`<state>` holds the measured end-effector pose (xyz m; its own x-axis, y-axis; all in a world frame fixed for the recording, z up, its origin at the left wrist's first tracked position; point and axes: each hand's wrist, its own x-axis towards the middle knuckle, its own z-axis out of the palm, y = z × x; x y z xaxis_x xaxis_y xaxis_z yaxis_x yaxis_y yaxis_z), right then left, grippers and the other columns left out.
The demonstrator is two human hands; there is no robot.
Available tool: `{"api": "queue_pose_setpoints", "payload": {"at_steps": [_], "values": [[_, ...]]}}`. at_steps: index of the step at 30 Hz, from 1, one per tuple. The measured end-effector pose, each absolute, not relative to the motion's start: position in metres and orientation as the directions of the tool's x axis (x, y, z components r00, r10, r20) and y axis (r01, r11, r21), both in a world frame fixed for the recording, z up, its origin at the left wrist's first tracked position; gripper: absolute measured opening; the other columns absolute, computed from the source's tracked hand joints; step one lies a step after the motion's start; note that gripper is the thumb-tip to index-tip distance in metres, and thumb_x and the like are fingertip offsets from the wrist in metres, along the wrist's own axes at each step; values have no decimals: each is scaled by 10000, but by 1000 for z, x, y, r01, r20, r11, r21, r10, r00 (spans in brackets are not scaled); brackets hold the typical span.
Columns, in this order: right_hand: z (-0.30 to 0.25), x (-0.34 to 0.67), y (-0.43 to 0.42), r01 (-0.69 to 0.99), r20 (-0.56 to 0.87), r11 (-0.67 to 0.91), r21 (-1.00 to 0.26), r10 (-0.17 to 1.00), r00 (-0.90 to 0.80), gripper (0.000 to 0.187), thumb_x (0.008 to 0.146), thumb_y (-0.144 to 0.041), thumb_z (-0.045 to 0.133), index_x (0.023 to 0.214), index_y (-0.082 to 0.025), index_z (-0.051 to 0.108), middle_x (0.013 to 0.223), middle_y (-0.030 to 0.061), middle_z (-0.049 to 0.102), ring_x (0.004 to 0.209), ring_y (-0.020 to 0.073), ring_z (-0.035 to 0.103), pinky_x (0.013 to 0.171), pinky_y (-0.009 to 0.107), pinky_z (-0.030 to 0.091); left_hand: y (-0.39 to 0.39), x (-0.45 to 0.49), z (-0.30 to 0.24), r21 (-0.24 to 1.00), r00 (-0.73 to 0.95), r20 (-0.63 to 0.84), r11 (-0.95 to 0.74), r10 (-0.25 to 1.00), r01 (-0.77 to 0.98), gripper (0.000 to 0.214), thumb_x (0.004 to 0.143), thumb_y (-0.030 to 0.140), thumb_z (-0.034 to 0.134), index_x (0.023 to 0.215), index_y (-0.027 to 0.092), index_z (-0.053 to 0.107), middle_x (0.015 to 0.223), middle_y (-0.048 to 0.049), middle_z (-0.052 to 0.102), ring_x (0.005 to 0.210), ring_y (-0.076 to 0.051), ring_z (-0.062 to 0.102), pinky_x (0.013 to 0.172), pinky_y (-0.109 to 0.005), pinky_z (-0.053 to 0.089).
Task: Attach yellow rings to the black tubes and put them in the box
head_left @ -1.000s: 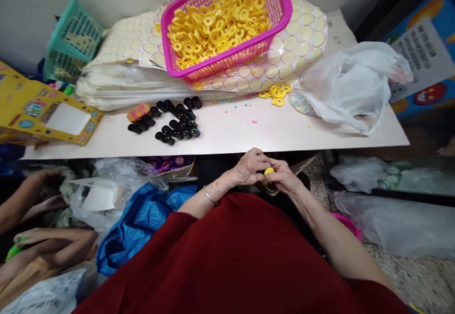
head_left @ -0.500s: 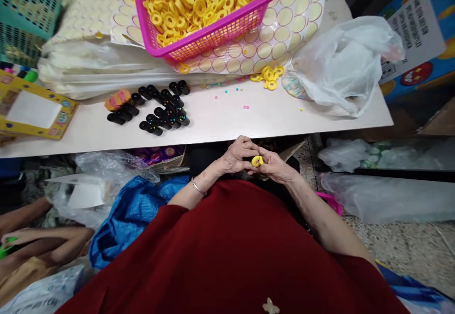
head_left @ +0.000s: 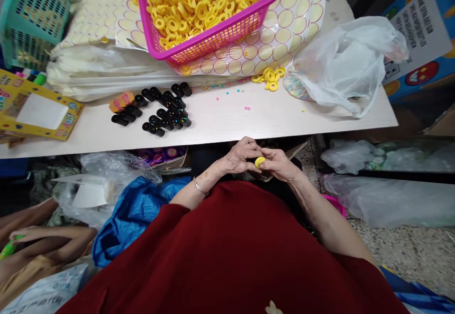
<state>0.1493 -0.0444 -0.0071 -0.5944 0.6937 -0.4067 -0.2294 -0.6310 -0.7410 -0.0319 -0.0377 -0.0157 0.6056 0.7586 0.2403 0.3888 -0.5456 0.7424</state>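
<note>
Just in front of the table edge, my left hand and my right hand meet, holding a small round yellow plastic piece between their fingertips. My left fingers pinch it from one side, while my right thumb and fingers press on the other. A solid yellow face shows; its far side is hidden by fingers. On the table, a pink basket holds many yellow ring-shaped pieces. A few more yellow rings lie loose below it.
Several black cylindrical caps stand or lie at centre left, near an orange-and-pink piece. Tiny coloured beads dot the white table. A white plastic bag sits at right, a yellow box at left. Another person's hand shows lower left.
The yellow piece has turned: its open ring with something pink inside showed before, and now a solid face does. My right fingers have shifted around it. The view has moved slightly.
</note>
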Motion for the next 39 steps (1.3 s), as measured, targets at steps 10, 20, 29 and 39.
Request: {"api": "queue_pose_setpoints", "payload": {"at_steps": [10,20,29,39], "values": [[-15,140,-52,-289,-403,-595,-750,757,-514,408,466,-278,815,843,-160,711,694,-6,642,592,109,534,533,237,424,-41,-28,-8,682,651,234,-599,722,419,271,729,455,702,852,213,709,816,-49,626,946,-218,483,901,-395,426],[-57,125,-7,920,-656,119,-374,667,-353,242,692,-148,638,926,-104,685,993,205,688,965,297,644,742,340,472,-45,-110,0,524,-325,484,28,812,851,366,850,430,550,1053,137,635,1087,-176,592,1034,-272,527,905,-453,430],[-25,133,-10,824,-617,228,-519,567,-546,171,667,-103,605,823,-151,655,829,82,698,801,191,653,631,240,442,-21,-143,15,222,-511,290,463,809,858,328,793,251,559,1093,121,587,1261,-201,532,1126,-373,451,919,-528,370],[19,143,121,783,184,173,-597,980,-77,159,747,-285,556,830,-163,617,900,121,625,844,248,549,743,370,435,-5,-99,-2,613,-227,344,-35,911,790,191,742,244,597,924,186,604,940,-78,644,945,-231,542,875,-378,450]]}}
